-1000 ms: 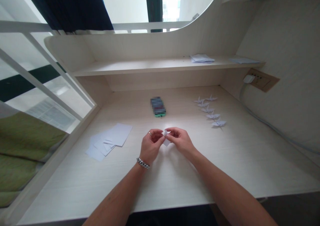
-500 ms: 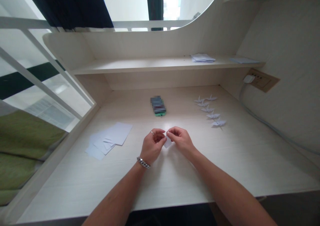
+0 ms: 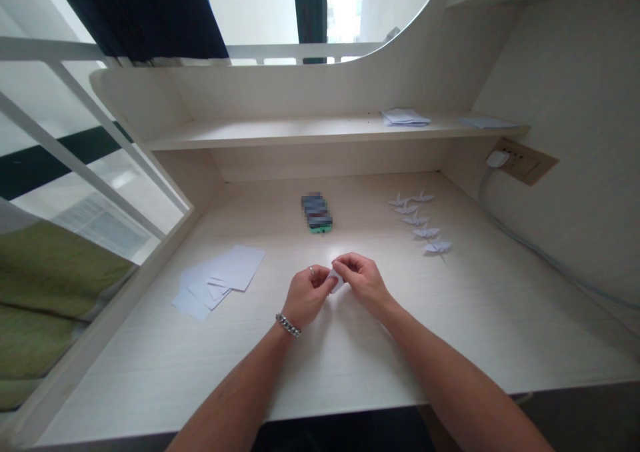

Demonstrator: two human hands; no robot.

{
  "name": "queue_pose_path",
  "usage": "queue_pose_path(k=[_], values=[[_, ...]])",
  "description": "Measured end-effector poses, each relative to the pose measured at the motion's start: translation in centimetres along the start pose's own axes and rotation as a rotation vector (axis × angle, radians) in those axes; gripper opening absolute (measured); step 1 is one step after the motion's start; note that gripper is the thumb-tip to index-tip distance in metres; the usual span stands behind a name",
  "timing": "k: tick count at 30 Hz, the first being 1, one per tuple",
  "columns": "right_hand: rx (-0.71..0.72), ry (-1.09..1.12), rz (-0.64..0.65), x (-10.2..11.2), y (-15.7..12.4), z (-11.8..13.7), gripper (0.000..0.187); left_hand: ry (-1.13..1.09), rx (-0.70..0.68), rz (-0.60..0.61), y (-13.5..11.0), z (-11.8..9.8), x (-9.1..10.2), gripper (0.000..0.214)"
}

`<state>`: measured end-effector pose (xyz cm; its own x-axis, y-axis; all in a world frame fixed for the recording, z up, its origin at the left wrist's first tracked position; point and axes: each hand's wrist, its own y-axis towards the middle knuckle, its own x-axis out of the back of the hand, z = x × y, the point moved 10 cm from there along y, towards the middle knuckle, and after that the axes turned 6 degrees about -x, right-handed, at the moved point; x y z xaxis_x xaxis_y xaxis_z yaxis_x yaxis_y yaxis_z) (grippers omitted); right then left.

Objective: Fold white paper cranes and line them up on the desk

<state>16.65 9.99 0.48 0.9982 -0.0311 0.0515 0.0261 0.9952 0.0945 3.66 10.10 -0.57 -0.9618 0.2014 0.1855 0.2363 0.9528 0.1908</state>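
A small folded piece of white paper [image 3: 335,280] is pinched between both of my hands above the middle of the pale wooden desk [image 3: 325,359]. My left hand [image 3: 306,297], with a ring and a metal bracelet, curls its fingers onto the paper's left side. From the right, my right hand [image 3: 361,281] grips the paper with its fingertips. Most of the paper is hidden by my fingers.
A loose pile of white paper sheets [image 3: 219,280] lies to the left. Several folded paper cranes [image 3: 419,223] stand in a row at the right. A blurred phone [image 3: 317,213] lies behind my hands. More paper [image 3: 404,117] rests on the shelf; a wall socket [image 3: 520,159] and cable at right.
My left hand has closed in and turned over the paper, pressing it nearer the desk. My right hand has barely shifted. The paper shows less than before.
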Motion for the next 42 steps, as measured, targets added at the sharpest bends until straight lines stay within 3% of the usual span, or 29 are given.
queue_pose_path(k=[7,13,19,24,29,33,38,42], values=[[-0.001,-0.072,-0.019,0.0,-0.2,0.3,0.019,0.071,-0.018,0.042,0.0,-0.3,-0.4,0.022],[-0.124,-0.068,0.162,-2.0,-0.1,-1.8,0.027,-0.099,0.044,-0.092,0.4,0.7,1.3,0.024],[-0.032,-0.305,0.164,-2.3,-0.6,-0.4,0.029,-0.237,0.066,-0.148,0.6,1.2,1.7,0.023],[-0.076,-0.207,0.224,-3.1,-0.8,-0.7,0.029,-0.277,0.057,-0.209,0.5,1.4,2.3,0.022],[-0.06,-0.257,0.208,-2.9,-0.6,-0.7,0.028,-0.324,0.087,-0.249,0.4,1.8,2.4,0.025],[-0.136,-0.147,0.247,-3.4,-0.8,-1.5,0.026,-0.349,0.084,-0.291,0.4,2.0,2.7,0.026],[-0.139,-0.23,0.262,-3.7,-0.9,-1.8,0.023,-0.401,0.127,-0.304,0.4,2.4,2.6,0.03],[-0.187,-0.16,0.299,-4.2,-1.0,-2.4,0.021,-0.389,0.102,-0.328,0.5,2.5,2.9,0.033]])
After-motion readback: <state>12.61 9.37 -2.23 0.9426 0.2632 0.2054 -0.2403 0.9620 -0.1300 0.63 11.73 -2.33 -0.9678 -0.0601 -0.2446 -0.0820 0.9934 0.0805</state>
